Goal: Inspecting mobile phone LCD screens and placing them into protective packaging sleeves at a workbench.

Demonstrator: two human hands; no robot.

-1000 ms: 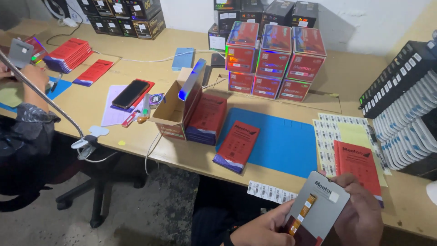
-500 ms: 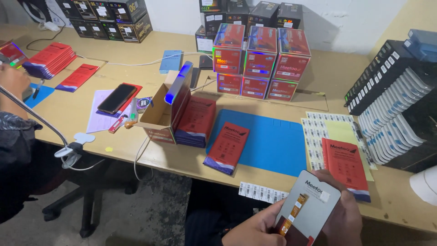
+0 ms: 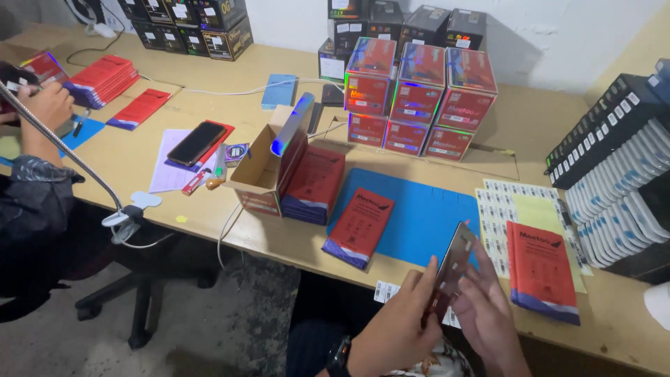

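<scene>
Your left hand (image 3: 394, 328) and right hand (image 3: 488, 318) sit low in frame, near edge of the tabletop (image 3: 279, 241). Both grip one thin dark panel (image 3: 452, 269), seen almost edge-on and tilted, top end leaning right. Left grip closed on its lower left edge, fingers wrapped up along it. Right grip closed on the other side, fingers flat behind it. Dark watch (image 3: 340, 356) on your left wrist.

Panel is held in the air just over the near edge of the blue mat (image 3: 419, 213). Under your hands, a barcode label strip (image 3: 384, 291) lies on the tabletop edge.

On the mat's left part: one red flat pack (image 3: 359, 225). Right of the mat: label sheets (image 3: 513, 202), with a second red pack (image 3: 542, 269) lying partly on them.

Left of the mat: stack of red packs (image 3: 314, 183) leaning against an open cardboard box (image 3: 262, 174). Further left, a phone (image 3: 196, 143) lies on paper.

Behind the mat: red cartons (image 3: 419, 94) stacked two high. Far right: rack of white and dark slim boxes (image 3: 614, 167).

Far left: another person's hand (image 3: 45, 105) at work, a gooseneck clamp arm (image 3: 70, 160) beside it, more red packs (image 3: 105, 78) beyond.
</scene>
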